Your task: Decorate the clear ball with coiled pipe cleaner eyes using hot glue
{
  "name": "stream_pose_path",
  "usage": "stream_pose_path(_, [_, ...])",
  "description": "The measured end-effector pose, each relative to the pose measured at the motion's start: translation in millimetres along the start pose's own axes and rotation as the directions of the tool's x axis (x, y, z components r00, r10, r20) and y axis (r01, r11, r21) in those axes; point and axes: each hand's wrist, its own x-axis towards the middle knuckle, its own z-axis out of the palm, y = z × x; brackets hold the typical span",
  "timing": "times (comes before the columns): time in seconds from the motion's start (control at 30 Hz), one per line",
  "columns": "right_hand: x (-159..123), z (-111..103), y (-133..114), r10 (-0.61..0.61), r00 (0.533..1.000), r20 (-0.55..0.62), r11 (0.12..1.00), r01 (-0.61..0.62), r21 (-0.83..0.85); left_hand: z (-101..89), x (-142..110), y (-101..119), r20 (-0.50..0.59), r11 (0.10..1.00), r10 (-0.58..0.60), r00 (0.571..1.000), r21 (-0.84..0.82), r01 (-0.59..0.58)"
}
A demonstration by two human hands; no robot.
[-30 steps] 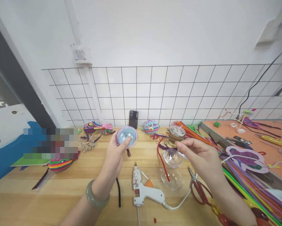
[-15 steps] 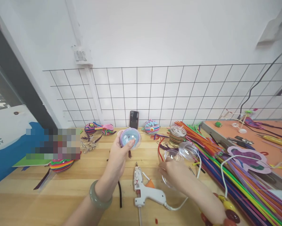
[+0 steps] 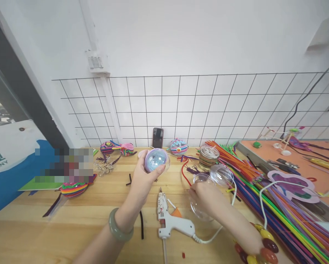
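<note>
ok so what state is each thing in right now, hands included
Left hand: closed on the blue ball
Blue ball: held up off the table
Right hand: lowered over clear shells, grip unclear
Red strip: curved, lower end near right fingertips
Glue gun: lying on its side, stick in its back
Phone: propped upright, screen dark
Cup: standing upright
Orange strips: lying bunched

In our left hand (image 3: 143, 179) we hold a clear ball (image 3: 156, 160), bluish inside, while our right hand (image 3: 206, 193) is over clear plastic shells (image 3: 198, 210) beside a red pipe cleaner (image 3: 184, 173), near a glue gun (image 3: 178, 224).
</note>
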Motion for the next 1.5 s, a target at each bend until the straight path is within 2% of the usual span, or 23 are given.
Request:
stream_pose_path(0.1, [-1, -1, 1, 0.011, 1.0, 0.012, 1.0, -0.011, 0.016, -7.1, 8, -2, -0.048, 0.999, 0.035, 0.998, 0.043, -0.033])
stream_pose_path(0.27, [-3, -3, 2, 0.001, 1.0, 0.017, 0.999, -0.002, 0.047, -16.4, 20, -13, -0.11, 0.997, 0.012, 0.994, 0.075, -0.004])
stream_pose_path(0.5, [1, 4, -7, -0.049, 0.998, 0.04, 0.998, 0.047, 0.043, -19.4, 26, -37, -0.064, 0.985, -0.063, 0.996, 0.154, 0.072])
stream_pose_path(0.67, [-1, 7, -11, -0.041, 0.999, 0.026, 0.999, 0.04, 0.032, -20.9, 27, -52, 0.024, 0.951, -0.042, 0.999, 0.307, 0.033])
stream_pose_path(0.77, [-2, 3, -9, -0.021, 1.0, 0.019, 0.999, 0.02, 0.04, -21.3, 25, -57, 0.027, 0.925, -0.024, 0.999, 0.379, 0.012])
stream_pose_path(0.97, [-3, -8, -2, -0.033, 0.999, 0.016, 0.998, 0.032, 0.057, -26.0, 26, -70, 0.08, 0.852, 0.12, 0.99, 0.503, -0.144])
stream_pose_path(1.03, [-5, -8, -2, -0.04, 0.999, 0.013, 0.998, 0.039, 0.055, -28.5, 27, -74, 0.091, 0.84, 0.136, 0.987, 0.518, -0.163])
stream_pose_path(1.3, [-7, -6, -2, -0.049, 0.999, 0.009, 0.997, 0.048, 0.058, -36.9, 33, -84, 0.109, 0.887, -0.036, 0.993, 0.462, -0.019])
stream_pose_path(1.5, [-9, -14, -2, -0.071, 0.997, -0.013, 0.993, 0.072, 0.092, -40.2, 35, -85, 0.123, 0.868, -0.052, 0.991, 0.496, -0.016])
